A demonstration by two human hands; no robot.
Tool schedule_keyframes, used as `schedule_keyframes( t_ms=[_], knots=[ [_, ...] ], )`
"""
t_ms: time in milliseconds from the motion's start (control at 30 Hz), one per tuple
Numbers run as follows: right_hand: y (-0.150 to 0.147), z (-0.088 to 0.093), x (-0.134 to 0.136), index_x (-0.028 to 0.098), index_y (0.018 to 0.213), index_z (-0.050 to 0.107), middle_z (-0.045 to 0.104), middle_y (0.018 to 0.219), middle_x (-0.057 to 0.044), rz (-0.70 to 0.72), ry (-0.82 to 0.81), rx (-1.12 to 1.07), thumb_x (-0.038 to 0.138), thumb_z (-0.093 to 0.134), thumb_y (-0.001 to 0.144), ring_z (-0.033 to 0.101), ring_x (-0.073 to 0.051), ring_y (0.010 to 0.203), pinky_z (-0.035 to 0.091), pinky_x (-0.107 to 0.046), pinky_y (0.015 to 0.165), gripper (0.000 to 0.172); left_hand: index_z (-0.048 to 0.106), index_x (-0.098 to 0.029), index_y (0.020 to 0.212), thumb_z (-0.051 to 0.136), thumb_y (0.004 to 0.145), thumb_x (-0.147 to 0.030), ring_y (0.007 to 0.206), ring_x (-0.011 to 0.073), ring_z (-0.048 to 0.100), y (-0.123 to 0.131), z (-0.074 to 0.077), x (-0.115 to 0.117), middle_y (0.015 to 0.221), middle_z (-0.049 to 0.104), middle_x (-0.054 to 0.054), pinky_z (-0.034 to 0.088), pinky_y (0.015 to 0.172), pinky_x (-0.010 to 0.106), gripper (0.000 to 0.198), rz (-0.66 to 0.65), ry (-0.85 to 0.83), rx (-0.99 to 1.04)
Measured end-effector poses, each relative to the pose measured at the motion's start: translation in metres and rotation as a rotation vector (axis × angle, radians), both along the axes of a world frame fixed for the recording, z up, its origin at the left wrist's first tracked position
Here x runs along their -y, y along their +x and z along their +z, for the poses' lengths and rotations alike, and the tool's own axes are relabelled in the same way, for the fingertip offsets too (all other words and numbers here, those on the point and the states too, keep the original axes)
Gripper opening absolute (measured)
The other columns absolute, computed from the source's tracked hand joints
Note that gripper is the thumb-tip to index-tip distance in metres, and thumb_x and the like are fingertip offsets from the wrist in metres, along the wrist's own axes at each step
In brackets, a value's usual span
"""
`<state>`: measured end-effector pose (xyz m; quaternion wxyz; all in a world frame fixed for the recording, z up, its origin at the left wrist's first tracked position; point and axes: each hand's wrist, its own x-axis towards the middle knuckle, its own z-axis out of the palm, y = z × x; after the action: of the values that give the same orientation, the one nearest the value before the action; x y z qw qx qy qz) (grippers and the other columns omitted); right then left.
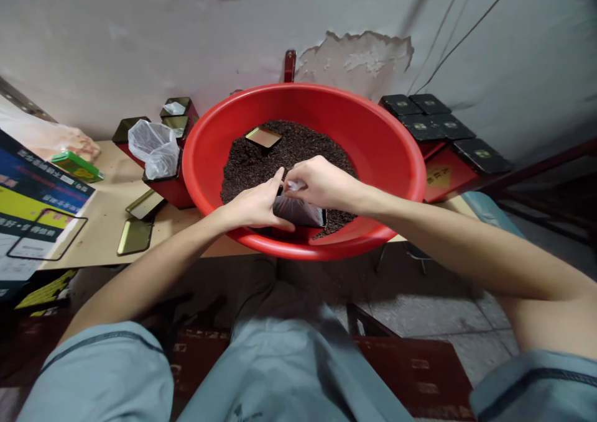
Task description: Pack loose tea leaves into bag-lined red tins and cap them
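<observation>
In the red basin, a tin lined with a clear plastic bag stands among dark, loose tea-like leaves. The bag is filled with something dark. My left hand lies against the tin's left side, thumb toward me and fingers stretched along the far side. Above the tin, my right hand pinches the gathered top of the bag with curled fingers. A shallow gold-coloured lid rests on the leaves toward the back left.
The wide red basin sits on a table against the wall. Left of it are open tins, one with a plastic bag rising out, and loose lids. Several closed tins stand at the right. A printed box is far left.
</observation>
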<state>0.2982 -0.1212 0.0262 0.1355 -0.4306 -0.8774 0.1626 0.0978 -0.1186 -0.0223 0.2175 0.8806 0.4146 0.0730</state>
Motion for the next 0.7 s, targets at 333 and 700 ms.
schedule_keyframes(
  t_ms=[333, 700],
  knots=[
    [0.004, -0.007, -0.001, 0.014, 0.077, 0.073, 0.073, 0.067, -0.002, -0.205, -0.296, -0.309, 0.01, 0.068, 0.082, 0.067, -0.015, 0.059, 0.047, -0.024, 0.057, 0.008, 0.061, -0.022, 0.141, 0.093, 0.061, -0.04, 0.142, 0.04, 0.051, 0.05, -0.024, -0.014, 0.152, 0.059, 0.013, 0.037, 0.12, 0.057, 0.088, 0.239, -0.031, 0.357],
    [0.042, -0.02, -0.017, 0.021, 0.075, 0.08, 0.08, 0.083, -0.005, 0.297, -0.079, -0.454, 0.027, 0.073, 0.084, 0.072, -0.017, 0.077, 0.056, -0.031, 0.079, 0.013, 0.045, -0.024, 0.16, 0.083, 0.071, -0.039, 0.159, 0.0408, 0.03, 0.046, -0.01, -0.036, 0.174, 0.033, 0.013, 0.02, 0.129, 0.062, 0.098, -0.026, -0.161, 0.283]
  ],
)
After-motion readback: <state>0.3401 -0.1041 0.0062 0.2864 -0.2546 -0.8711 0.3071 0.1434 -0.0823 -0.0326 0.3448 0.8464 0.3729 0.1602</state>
